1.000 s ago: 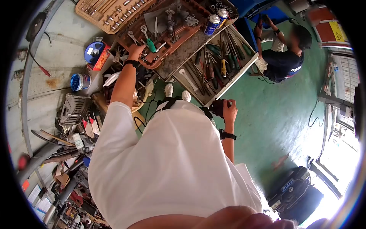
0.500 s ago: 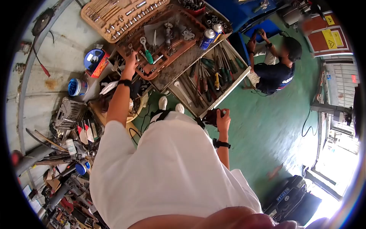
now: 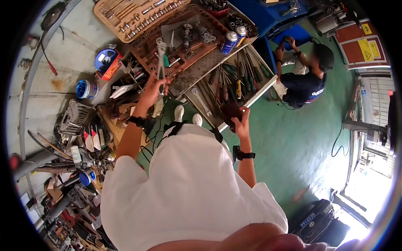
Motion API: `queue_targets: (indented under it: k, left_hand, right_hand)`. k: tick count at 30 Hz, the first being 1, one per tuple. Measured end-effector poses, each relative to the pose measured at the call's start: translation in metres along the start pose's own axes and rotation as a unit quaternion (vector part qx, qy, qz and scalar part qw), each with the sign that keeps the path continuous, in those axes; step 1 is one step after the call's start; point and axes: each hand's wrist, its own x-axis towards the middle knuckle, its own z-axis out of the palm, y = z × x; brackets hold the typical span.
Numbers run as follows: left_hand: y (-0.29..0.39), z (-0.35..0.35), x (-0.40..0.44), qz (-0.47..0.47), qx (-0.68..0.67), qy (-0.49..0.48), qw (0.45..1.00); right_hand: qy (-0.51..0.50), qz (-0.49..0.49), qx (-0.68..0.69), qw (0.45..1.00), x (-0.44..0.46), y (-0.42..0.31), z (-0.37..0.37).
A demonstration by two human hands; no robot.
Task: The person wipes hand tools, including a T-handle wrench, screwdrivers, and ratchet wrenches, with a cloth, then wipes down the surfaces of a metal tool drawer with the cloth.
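My left hand (image 3: 153,91) is closed around the lower end of a silver wrench (image 3: 161,62), lifted upright in front of the brown tool case (image 3: 188,79). Behind the wrench, a green-handled ratchet (image 3: 166,61) lies in that case, partly covered. My right hand (image 3: 243,124) grips a dark red-brown rag (image 3: 230,113), soft-looking and bunched, at the front edge of the open drawer (image 3: 251,102). Screwdrivers (image 3: 246,79) and another wrench (image 3: 202,101) lie in the drawer.
Two spray cans (image 3: 229,42) stand beside the tool case. A socket set lid (image 3: 134,19) leans at the back. On the right, a person (image 3: 305,77) crouches by a blue box (image 3: 293,35). Cluttered tools and a blue bucket (image 3: 86,89) are at left.
My left hand has drawn back from the tool case toward my body, lifting the wrench. My right hand has raised the rag slightly, over the drawer's edge.
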Motion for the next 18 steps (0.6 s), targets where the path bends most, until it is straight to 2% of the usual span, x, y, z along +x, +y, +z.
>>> queue_targets:
  k: [1,3,4,6,7,8,10,11,12,14,15,16,18]
  left_hand:
    - [-0.004,0.011,-0.007,0.007,0.003,-0.034,0.999]
    - [-0.011,0.035,-0.019,0.013,0.006,-0.068,0.998]
    - [-0.015,0.046,-0.024,-0.013,0.029,-0.118,0.993]
    - [-0.018,0.072,-0.034,-0.045,0.047,-0.200,0.978]
    - [-0.020,0.084,-0.039,-0.057,0.053,-0.231,0.970]
    - [-0.022,0.095,-0.043,-0.068,0.060,-0.261,0.961]
    - [-0.023,0.117,-0.050,-0.061,0.079,-0.283,0.954]
    - [-0.023,0.127,-0.055,-0.058,0.095,-0.311,0.944]
    - [-0.019,0.136,-0.058,-0.056,0.097,-0.318,0.942]
    - [-0.014,0.154,-0.067,-0.055,0.147,-0.301,0.941]
    - [-0.017,0.158,-0.068,0.001,0.144,-0.305,0.941]
    - [-0.019,0.163,-0.069,0.001,0.144,-0.308,0.940]
    - [-0.018,0.170,-0.075,0.148,0.312,-0.276,0.897]
  right_hand:
    - [-0.003,-0.001,0.001,1.000,0.002,-0.008,0.002]
    - [-0.042,-0.091,0.011,0.995,0.007,-0.027,0.006]
    - [-0.043,-0.089,0.013,0.995,0.007,-0.042,0.009]
    - [-0.017,-0.144,0.000,0.990,0.006,-0.078,0.016]
    - [0.025,-0.205,-0.021,0.978,0.006,-0.088,0.018]
    - [0.021,-0.206,-0.018,0.978,0.003,-0.098,0.019]
    - [0.104,-0.374,-0.212,0.897,-0.009,-0.121,0.015]
    - [0.113,-0.425,-0.208,0.874,-0.014,-0.136,0.015]
    - [0.120,-0.426,-0.211,0.872,-0.014,-0.149,0.013]
    - [-0.016,-0.423,-0.300,0.855,-0.014,-0.165,0.006]
    - [-0.031,-0.398,-0.322,0.859,-0.012,-0.161,0.007]
    - [-0.028,-0.397,-0.323,0.859,-0.010,-0.157,0.004]
    - [0.017,-0.378,-0.346,0.858,-0.007,-0.148,0.005]
